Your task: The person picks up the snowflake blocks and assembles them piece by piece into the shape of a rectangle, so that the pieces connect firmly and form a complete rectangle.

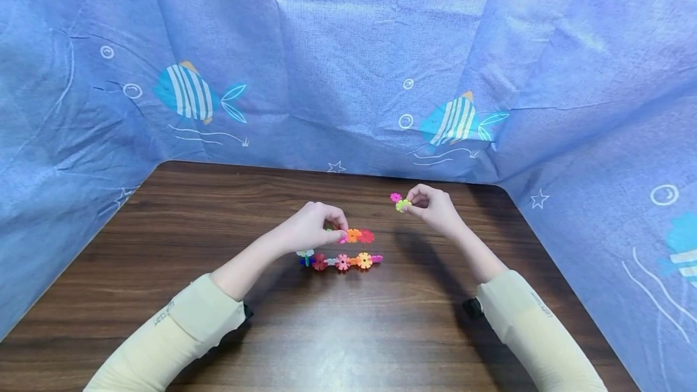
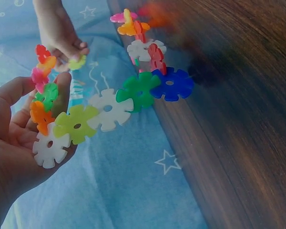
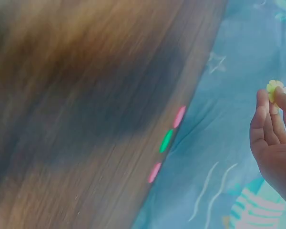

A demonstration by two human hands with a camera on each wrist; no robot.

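Note:
My left hand holds a chain of interlocked flower-shaped plastic discs above the table, thumb and fingers pinching it near a pink disc. The chain bends in a U, with white, green, blue, red, orange and yellow pieces. An orange disc and a red disc stick out past the fingertips at one end. To the right, apart from the chain, my right hand pinches a single yellow-green flower disc between thumb and fingers.
Loose pink and green discs lie near the table's far edge, among them a green disc and a pink disc. A blue fish-print cloth hangs behind the dark wooden table.

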